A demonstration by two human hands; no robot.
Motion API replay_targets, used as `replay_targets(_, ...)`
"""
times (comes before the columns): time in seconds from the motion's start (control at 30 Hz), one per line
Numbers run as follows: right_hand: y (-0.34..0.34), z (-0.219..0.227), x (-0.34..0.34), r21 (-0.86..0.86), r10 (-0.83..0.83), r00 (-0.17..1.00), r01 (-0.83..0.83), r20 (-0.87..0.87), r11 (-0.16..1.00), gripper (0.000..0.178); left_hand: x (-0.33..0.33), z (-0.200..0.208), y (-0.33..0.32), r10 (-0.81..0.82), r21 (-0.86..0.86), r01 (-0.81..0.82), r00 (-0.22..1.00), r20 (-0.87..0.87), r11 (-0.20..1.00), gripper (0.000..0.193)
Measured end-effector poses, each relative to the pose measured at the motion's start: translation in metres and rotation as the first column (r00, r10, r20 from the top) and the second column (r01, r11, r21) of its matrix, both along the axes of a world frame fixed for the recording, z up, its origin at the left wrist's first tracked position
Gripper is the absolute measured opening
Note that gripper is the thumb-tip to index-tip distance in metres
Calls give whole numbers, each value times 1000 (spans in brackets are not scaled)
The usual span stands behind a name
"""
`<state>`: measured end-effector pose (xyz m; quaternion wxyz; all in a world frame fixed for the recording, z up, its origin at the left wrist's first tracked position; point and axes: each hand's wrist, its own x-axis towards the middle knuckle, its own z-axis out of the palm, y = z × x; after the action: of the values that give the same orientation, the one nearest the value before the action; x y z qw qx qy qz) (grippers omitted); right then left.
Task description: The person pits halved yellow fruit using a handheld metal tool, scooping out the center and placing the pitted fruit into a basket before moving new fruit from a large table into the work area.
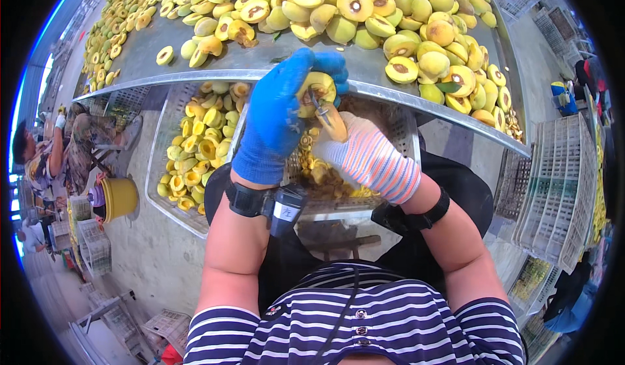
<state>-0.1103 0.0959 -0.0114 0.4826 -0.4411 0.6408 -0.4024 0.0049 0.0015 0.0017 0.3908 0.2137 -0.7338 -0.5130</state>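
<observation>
My left hand, in a blue glove, is closed round a yellow peach half, its cut face turned toward me. In a striped knit glove, my right hand grips a pitting tool with a short wooden handle. The tool's metal tip touches the middle of the cut face, over the pit. Both hands are at the near edge of a metal table, above a crate holding scraps and pits. Many halved peaches, pits still in them, are heaped on the table.
Left of my knees a crate holds pitted peach halves. Farther left are a yellow bucket and a seated person. White plastic crates are stacked at the right. My legs are under the table's edge.
</observation>
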Motion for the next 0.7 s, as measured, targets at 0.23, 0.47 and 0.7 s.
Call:
replay_targets(0.23, 7, 3, -3, 76, 124, 899, -171, 421, 982, 23, -17, -1, 6, 183, 671, -18, 967, -176, 741, 45)
replay_targets(0.47, 14, -3, -12, 79, 188, 861, -254, 473, 964, 18, -17, -4, 1, -18, 724, 167, 978, -209, 669, 47)
replay_targets(0.7, 17, -9, -25, 249, 125, 830, -302, 544, 920, 29, -24, 4, 3, -17, 850, 312, 941, -337, 424, 50)
